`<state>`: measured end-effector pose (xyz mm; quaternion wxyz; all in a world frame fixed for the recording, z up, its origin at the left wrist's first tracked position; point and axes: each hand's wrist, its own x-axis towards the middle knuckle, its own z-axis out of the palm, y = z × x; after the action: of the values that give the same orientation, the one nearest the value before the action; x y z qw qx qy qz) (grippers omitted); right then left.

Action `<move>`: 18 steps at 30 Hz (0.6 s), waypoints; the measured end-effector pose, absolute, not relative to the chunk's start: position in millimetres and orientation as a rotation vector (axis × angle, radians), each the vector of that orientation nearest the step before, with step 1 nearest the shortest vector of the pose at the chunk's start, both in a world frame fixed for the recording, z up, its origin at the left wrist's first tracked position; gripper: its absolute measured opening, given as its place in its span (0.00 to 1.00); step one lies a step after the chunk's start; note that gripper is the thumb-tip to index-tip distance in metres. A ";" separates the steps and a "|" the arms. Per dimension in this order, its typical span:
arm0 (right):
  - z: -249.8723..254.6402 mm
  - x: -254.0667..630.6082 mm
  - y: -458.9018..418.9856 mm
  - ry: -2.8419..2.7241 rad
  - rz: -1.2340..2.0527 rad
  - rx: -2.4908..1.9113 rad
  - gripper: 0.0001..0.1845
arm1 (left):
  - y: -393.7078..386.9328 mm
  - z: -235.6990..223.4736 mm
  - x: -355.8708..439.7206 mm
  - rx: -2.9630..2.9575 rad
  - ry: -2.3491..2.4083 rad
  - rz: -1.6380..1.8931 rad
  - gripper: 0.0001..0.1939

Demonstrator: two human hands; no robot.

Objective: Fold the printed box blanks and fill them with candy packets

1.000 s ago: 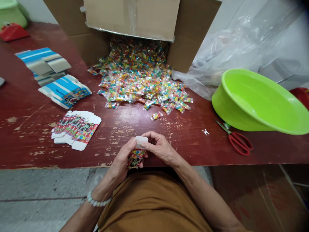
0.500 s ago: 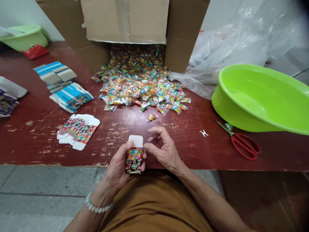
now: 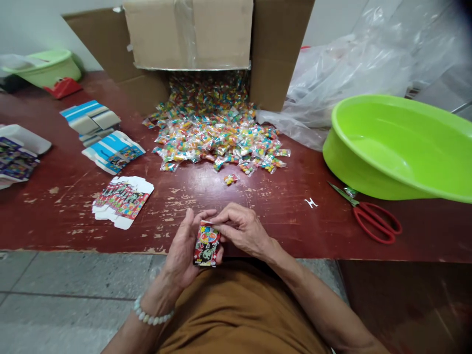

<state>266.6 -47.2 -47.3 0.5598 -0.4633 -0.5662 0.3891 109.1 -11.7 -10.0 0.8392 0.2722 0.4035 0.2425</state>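
Note:
A small printed candy box point(image 3: 207, 246), red with a black picture, rests in my left hand point(image 3: 181, 250) near the table's front edge. My left fingers wrap behind it, the thumb raised along its left side. At the box's top end, my right hand point(image 3: 243, 230) is closed, thumb and fingers pinching where the white flap was. The flap is now folded down and mostly hidden. Beyond my hands lies one candy packet point(image 3: 231, 180), in front of a large heap of clear candy packets point(image 3: 217, 135). Flat red-and-white boxes point(image 3: 125, 199) lie fanned out on the left.
The heap spills from a cardboard carton point(image 3: 217, 34). Blue flat boxes point(image 3: 114, 150) and purple ones point(image 3: 18, 157) lie left. A green basin point(image 3: 368, 172), red-handled scissors point(image 3: 378, 221) and a white paper scrap point(image 3: 311, 202) are right, plastic sheeting point(image 3: 342, 73) behind. A red tape dispenser point(image 3: 62, 88) sits far left.
My right hand has moved left onto the box's top, and the upright white flap is folded over. My left thumb has lifted off the box front. The view has shifted slightly.

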 end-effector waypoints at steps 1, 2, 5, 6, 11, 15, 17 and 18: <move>-45.1 267.6 -48.0 -1.404 0.878 -1.070 0.04 | -11.3 -10.8 107.8 0.574 0.856 0.512 0.29; -42.9 268.4 -48.6 -1.440 0.872 -1.062 0.05 | -11.3 -12.0 106.8 0.575 0.862 0.517 0.28; -37.9 267.8 -48.1 -1.361 1.028 -1.135 0.08 | -13.2 -15.1 106.1 0.608 0.881 0.547 0.29; -37.0 266.6 -46.9 -1.318 1.091 -1.152 0.09 | -14.0 -15.7 106.2 0.627 0.886 0.557 0.31; -34.8 257.6 -35.1 -1.196 1.347 -1.047 0.08 | -12.7 -17.3 102.0 0.704 0.903 0.564 0.41; -34.2 249.1 -27.2 -1.049 1.475 -1.005 0.12 | -7.0 -23.8 89.8 0.715 0.886 0.557 0.44; -34.2 244.3 -27.4 -1.142 1.360 -1.024 0.10 | -4.9 -26.0 83.0 0.728 0.906 0.576 0.43; -34.3 241.6 -28.4 -1.224 1.277 -1.017 0.08 | -4.1 -25.8 79.9 0.736 0.924 0.581 0.41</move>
<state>241.6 -28.4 -34.3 0.5234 -0.4248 -0.5111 0.5332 79.9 -4.1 -25.8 0.7911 0.3419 0.4295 0.2698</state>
